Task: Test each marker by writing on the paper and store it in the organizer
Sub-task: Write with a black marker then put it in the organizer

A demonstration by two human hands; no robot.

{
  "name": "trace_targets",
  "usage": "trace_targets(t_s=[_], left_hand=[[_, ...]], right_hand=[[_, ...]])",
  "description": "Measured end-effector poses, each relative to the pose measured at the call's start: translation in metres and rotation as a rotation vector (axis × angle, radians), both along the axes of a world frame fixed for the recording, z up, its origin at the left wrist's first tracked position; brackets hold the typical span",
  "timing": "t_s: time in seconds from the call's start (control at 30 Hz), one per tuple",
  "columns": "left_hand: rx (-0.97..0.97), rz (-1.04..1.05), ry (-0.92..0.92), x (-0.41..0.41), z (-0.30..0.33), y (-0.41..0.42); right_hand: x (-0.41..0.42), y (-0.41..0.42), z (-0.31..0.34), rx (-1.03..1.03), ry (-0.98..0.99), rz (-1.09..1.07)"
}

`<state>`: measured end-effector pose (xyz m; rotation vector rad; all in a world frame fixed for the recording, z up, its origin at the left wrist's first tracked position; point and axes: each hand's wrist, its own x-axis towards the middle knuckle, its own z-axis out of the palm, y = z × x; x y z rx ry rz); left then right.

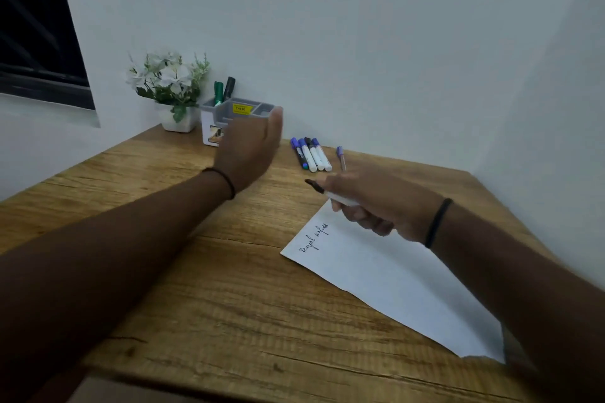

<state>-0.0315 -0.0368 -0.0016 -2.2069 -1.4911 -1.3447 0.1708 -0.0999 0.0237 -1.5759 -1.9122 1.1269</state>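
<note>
My right hand (373,203) grips a white marker with a black cap (319,190) above the far corner of the white paper (386,275), which carries a line of handwriting. My left hand (252,144) is stretched out with straight fingers in front of the grey and white organizer (240,108), hiding its lower right part. Two markers, one green (218,93) and one black (229,87), stand in the organizer's back compartment. Several capped markers (311,155) lie side by side on the wooden table (196,271) near the wall, with a purple pen (341,157) just right of them.
A white pot of white flowers (170,88) stands left of the organizer in the corner. Walls close off the table at the back and right. A dark window is at the upper left.
</note>
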Motion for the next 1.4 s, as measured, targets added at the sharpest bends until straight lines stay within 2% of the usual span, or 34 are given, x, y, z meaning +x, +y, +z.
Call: trace_targets(t_s=[0.07,0.13,0.23,0.33,0.37,0.47,0.53,0.6,0.67,0.77,0.87,0.97,1.4], left_hand=[[-0.043,0.036,-0.059,-0.021,-0.003,0.005],[-0.147,0.063,-0.014,-0.020,-0.009,0.005],[-0.250,-0.087,0.071,0.007,-0.015,-0.002],[-0.360,-0.224,0.104,0.022,-0.017,-0.006],[-0.386,-0.274,0.136,0.024,-0.017,-0.007],[-0.506,-0.346,0.418,0.027,-0.013,-0.010],[-0.753,-0.377,0.443,0.022,-0.006,-0.014],[-0.922,-0.437,0.465,0.018,0.000,-0.017],[-0.978,-0.486,0.539,0.014,0.005,-0.018],[-1.016,-0.504,0.597,0.013,0.009,-0.017],[-1.030,-0.483,0.638,0.015,0.008,-0.015],[-1.022,-0.429,0.665,0.016,0.008,-0.014],[-1.020,-0.425,0.720,0.019,0.010,-0.016]], right_hand=[[0.016,-0.002,-0.005,-0.045,-0.003,0.018],[0.023,-0.002,-0.009,0.005,0.088,0.034],[0.032,-0.005,-0.005,0.024,0.340,0.103],[0.047,-0.013,0.000,-0.168,0.590,0.277],[0.051,-0.017,0.000,-0.202,0.611,0.332],[0.053,-0.026,-0.010,-0.039,0.531,0.331],[0.044,-0.031,-0.017,0.093,0.515,0.227],[0.036,-0.034,-0.024,0.077,0.549,0.152],[0.029,-0.035,-0.028,0.019,0.554,0.104],[0.026,-0.038,-0.033,-0.079,0.550,0.078],[0.029,-0.037,-0.035,-0.115,0.574,0.063],[0.027,-0.037,-0.035,-0.130,0.516,0.035],[0.005,-0.041,-0.037,0.109,0.137,0.055]])
